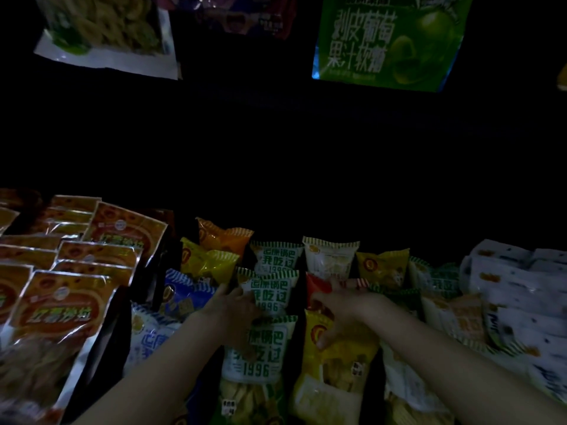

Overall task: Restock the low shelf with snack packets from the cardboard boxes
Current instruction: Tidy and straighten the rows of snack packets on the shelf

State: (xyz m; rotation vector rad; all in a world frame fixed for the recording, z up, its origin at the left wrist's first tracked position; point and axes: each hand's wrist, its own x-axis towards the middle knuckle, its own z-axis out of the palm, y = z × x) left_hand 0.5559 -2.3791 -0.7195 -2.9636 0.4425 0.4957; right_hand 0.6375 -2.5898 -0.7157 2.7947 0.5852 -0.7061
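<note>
A low shelf holds rows of upright snack packets in dim light. My left hand (234, 305) grips the left edge of a green-and-white packet (271, 291) in the middle row, just behind another of the same kind (260, 354). My right hand (340, 308) pinches the top of a yellow packet (337, 363), thumb on its front; a red packet (317, 286) stands right behind the fingers. Further rows hold blue-and-white packets (184, 292), yellow packets (382, 266) and orange ones (224, 236). No cardboard box is in view.
Large orange-red pouches (61, 305) fill the shelf to the left, white packets (515, 289) to the right. Above, a green bag (389, 41) and a clear-fronted bag (107, 32) hang from a higher level. The shelf's back is in darkness.
</note>
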